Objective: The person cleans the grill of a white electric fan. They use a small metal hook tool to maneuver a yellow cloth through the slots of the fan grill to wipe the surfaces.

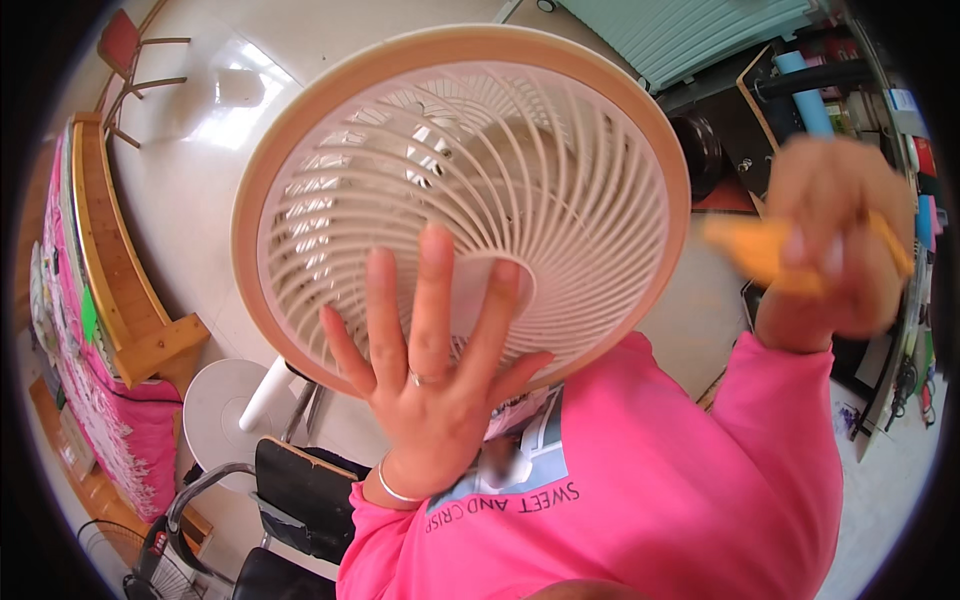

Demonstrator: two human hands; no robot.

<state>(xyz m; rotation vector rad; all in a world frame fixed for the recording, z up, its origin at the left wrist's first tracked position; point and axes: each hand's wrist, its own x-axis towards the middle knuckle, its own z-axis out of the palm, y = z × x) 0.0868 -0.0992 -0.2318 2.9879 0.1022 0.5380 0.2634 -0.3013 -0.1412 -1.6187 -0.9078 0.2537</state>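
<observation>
A round fan grille [615,247] with white curved ribs and a tan rim faces up in front of my torso. My left hand [435,375] lies spread over its near part, fingertips around the pale centre hub [480,289]. A ring and a bangle are on that hand. To the right of the rim, apart from it, my right hand [840,232] grips an orange-yellow cloth [757,244]. Both the hand and the cloth are blurred. Through the ribs, the parts beneath show only in pieces.
A round white base with a pole [217,409] stands at left, near a black chair [300,499]. Further left is a wooden bed frame [139,300] with pink bedding. A pale green radiator [690,30] stands at the top; a cluttered shelf [862,105] lines the right.
</observation>
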